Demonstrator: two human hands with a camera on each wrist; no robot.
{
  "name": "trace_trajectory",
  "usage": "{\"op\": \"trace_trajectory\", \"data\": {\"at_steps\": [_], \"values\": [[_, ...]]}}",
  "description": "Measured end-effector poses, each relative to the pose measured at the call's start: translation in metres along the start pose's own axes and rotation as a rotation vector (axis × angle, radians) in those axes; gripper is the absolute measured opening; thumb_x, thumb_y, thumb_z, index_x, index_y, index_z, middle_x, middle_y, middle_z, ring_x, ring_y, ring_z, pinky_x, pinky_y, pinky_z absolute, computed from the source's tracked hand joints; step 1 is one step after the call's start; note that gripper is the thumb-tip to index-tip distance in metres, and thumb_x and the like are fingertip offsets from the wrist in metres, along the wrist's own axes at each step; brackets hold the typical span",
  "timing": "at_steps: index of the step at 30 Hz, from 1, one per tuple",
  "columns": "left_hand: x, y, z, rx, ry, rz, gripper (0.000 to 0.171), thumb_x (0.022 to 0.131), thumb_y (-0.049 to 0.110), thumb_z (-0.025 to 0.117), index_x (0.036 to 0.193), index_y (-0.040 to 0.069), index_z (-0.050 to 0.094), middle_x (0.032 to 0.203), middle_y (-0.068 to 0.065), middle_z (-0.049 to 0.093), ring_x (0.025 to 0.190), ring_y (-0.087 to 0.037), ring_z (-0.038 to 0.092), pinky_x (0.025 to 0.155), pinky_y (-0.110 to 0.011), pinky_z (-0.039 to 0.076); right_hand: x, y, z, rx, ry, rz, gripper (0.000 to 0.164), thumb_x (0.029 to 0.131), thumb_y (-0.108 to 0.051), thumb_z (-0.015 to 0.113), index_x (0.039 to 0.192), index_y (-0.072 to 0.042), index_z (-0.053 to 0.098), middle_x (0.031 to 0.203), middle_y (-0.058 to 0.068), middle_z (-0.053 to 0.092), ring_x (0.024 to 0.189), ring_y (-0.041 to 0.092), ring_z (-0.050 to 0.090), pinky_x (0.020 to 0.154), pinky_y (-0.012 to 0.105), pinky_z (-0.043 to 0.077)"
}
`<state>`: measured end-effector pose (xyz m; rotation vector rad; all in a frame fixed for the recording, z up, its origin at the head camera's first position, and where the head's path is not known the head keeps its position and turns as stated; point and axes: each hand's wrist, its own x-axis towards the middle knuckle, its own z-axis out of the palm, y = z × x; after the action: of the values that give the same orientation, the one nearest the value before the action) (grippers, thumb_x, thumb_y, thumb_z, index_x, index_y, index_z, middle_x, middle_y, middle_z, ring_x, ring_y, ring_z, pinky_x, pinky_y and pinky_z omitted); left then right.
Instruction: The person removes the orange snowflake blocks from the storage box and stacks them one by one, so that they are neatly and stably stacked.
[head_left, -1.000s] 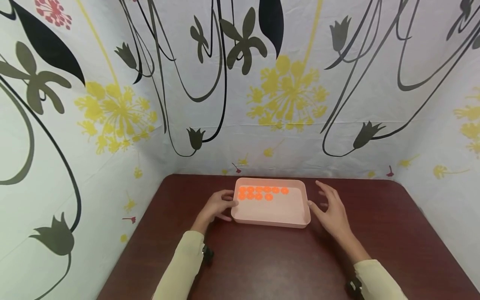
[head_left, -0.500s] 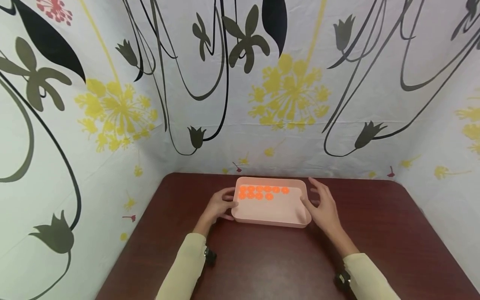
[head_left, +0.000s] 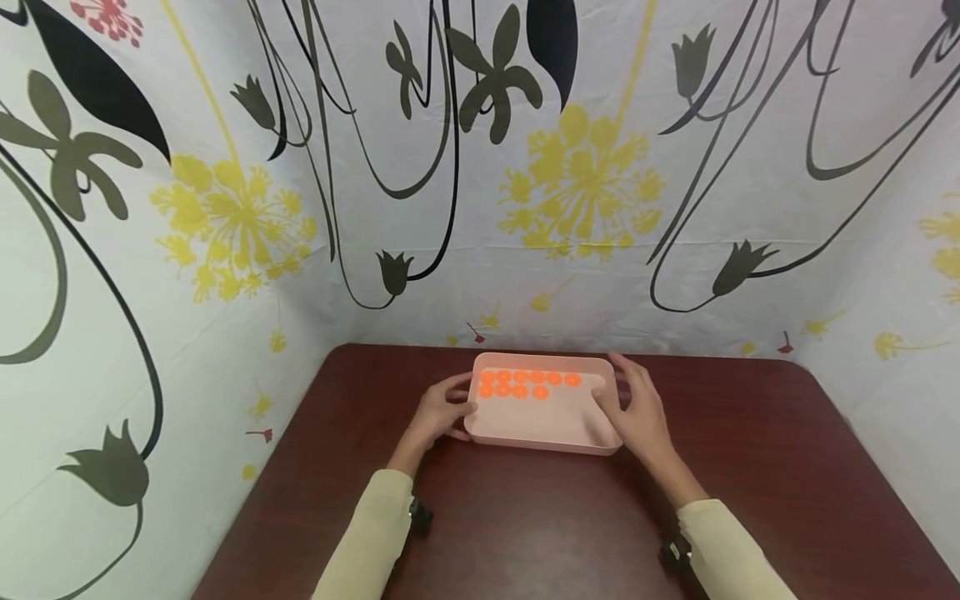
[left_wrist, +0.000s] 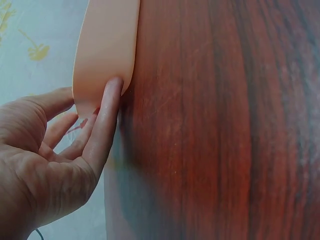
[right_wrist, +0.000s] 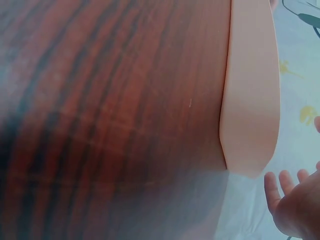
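A shallow pink rectangular tray (head_left: 525,427) sits near the back of the table. Two rows of small orange discs (head_left: 520,392), like carrot slices, lie at its far left. At the tray's left end my left hand (head_left: 437,410) grips it, thumb over the rim and fingers along the outer wall (left_wrist: 106,50). My right hand (head_left: 645,417) is at the opposite end, its thumb reaching over the right rim and its fingers outside. In the right wrist view, the fingers (right_wrist: 271,187) are spread loosely, just off the tray's corner.
The dark reddish-brown table (head_left: 540,533) extends around the tray. Close behind its back edge hangs a white cloth (head_left: 465,217) with yellow, grey and black plant prints, which also covers both sides. Each wrist carries a small black device (head_left: 422,517) below the cream sleeve (head_left: 367,533).
My right hand has moved left from beside the tray, bringing its thumb over the right rim. The left hand keeps its hold, and the orange discs stay in place.
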<state>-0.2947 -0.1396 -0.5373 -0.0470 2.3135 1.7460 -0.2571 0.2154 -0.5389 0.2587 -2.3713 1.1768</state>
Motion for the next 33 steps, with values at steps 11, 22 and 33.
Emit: {"op": "trace_trajectory", "data": {"at_steps": [11,22,33], "values": [[-0.001,0.0,-0.002,0.009,0.004,-0.005,0.063,0.098,0.007,0.073,0.156,0.024,0.055,0.138,-0.022,0.064,0.085,-0.024,0.077,0.059,-0.048,0.068,0.014,-0.015,0.013,0.04,-0.061,-0.089,0.068,0.092,-0.004,0.08,0.154,-0.016,0.055,0.149,0.017,0.054,0.126,0.041,0.063,0.093,0.061,0.062],[0.001,0.001,-0.001,-0.011,-0.006,0.013,0.062,0.098,0.004,0.07,0.155,0.022,0.056,0.137,-0.024,0.063,0.088,-0.027,0.077,0.059,-0.048,0.067,0.023,-0.023,0.03,0.03,-0.204,0.03,0.074,0.092,-0.001,0.079,0.158,-0.014,0.048,0.147,0.024,0.051,0.121,0.044,0.067,0.091,0.055,0.066],[0.0,0.001,-0.001,-0.001,0.004,0.014,0.061,0.099,0.005,0.07,0.155,0.024,0.056,0.137,-0.023,0.065,0.085,-0.026,0.077,0.059,-0.048,0.067,0.028,-0.025,0.05,0.111,-0.363,0.207,0.076,0.094,-0.01,0.079,0.16,-0.01,0.043,0.121,0.025,0.069,0.104,0.038,0.073,0.079,0.039,0.066]]}}
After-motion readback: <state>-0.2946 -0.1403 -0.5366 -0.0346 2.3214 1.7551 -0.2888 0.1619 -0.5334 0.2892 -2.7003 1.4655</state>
